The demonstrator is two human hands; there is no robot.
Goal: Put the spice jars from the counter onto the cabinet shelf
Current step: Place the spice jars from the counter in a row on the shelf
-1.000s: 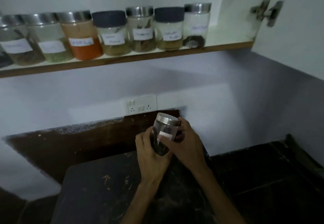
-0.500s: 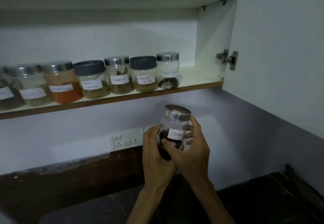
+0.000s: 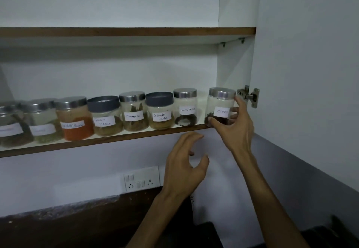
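Note:
The cloves jar [image 3: 219, 104], clear with a steel lid and a white label, stands at the right end of the cabinet shelf [image 3: 108, 140]. My right hand [image 3: 236, 129] wraps around it from the right and below, fingers on its side and base. My left hand [image 3: 184, 167] hangs below the shelf edge with fingers spread, holding nothing. Left of the cloves jar stand the black pepper jar [image 3: 185, 108], the coriander powder jar [image 3: 159, 110], the cinnamon jar [image 3: 133, 110] and several more labelled jars in a row.
The open cabinet door [image 3: 310, 72] stands to the right, its hinge [image 3: 249, 96] just beside my right hand. An upper shelf [image 3: 126, 32] runs above. A wall socket [image 3: 141, 178] sits below the shelf, over a dark counter [image 3: 77, 228].
The cloves jar went up from between both hands to the shelf's right end. My left hand has let go and dropped below the shelf. My view tilted upward.

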